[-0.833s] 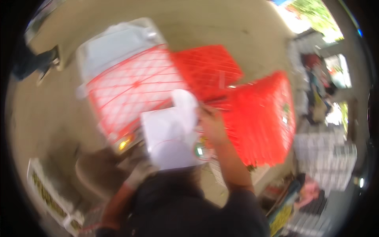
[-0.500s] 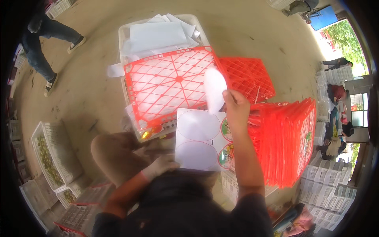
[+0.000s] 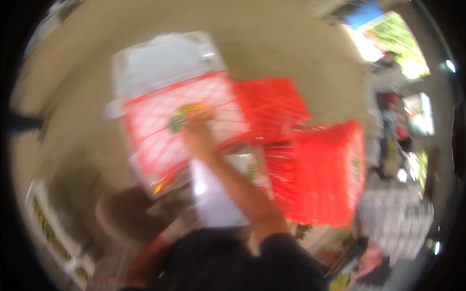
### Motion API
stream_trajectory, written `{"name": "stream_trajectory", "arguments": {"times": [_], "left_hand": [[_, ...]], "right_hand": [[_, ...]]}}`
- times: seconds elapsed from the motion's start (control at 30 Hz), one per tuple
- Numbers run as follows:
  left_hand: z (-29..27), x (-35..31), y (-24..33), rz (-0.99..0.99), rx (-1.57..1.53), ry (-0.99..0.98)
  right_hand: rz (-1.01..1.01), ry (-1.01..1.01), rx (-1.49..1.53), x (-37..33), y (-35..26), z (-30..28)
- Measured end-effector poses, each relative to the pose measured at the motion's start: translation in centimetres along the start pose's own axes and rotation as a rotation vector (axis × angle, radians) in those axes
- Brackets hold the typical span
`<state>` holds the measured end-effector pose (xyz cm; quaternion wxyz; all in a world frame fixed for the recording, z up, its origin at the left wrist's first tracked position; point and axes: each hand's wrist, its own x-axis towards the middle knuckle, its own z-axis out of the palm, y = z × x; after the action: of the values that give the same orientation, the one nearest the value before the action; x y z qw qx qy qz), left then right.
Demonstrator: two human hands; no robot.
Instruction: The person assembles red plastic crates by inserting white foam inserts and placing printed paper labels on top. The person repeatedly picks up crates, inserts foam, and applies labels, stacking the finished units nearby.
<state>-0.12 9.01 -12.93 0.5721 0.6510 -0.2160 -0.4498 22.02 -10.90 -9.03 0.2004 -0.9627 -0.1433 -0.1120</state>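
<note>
My right hand [image 3: 198,127], smeared by motion, reaches over a red lattice basket [image 3: 145,140] with white sheeting under its bars. Its fingers are closed at the lower edge of an oval green-and-yellow sticker [image 3: 178,121], which lies on or just above the lattice's middle; I cannot tell which. My gloved left hand [image 3: 187,220] sits low in front of me, closed at the lower left edge of a white sticker sheet [image 3: 213,208]. One coloured sticker shows on that sheet's right side, partly behind my right forearm.
Pale papers [image 3: 162,58] fill a white crate [image 3: 206,41] behind the basket. Another red basket [image 3: 272,106] lies to its right, and a tall stack of red baskets [image 3: 325,174] stands nearer. White crates [image 3: 393,218] are piled at far right; a white crate [image 3: 36,208] stands at lower left.
My right hand has gone left and forward from above the sheet to the lattice's middle, carrying the sticker, whose coloured face now shows. The whole view has shifted and blurred.
</note>
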Motion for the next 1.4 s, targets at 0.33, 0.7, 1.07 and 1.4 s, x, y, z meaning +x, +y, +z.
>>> {"name": "stream_trajectory", "arguments": {"times": [0.33, 0.7, 1.07, 1.4], "left_hand": [[0.4, 0.9, -2.3, 0.179, 0.111, -0.14], [-0.6, -0.1, -3.9, 0.056, 0.117, -0.102], [-1.3, -1.9, -3.3, -0.016, 0.309, -0.037], [-1.2, -1.5, -1.2, -0.442, 0.032, 0.338]], "right_hand": [[0.554, -0.138, 0.003, 1.6, -1.0, 0.1], [0.412, -0.001, 0.03, -1.8, -0.8, -2.6], [0.384, -0.243, -0.138, -22.6, -2.1, -10.5], [0.229, -0.181, -0.212, -22.0, -2.7, -11.0]]}}
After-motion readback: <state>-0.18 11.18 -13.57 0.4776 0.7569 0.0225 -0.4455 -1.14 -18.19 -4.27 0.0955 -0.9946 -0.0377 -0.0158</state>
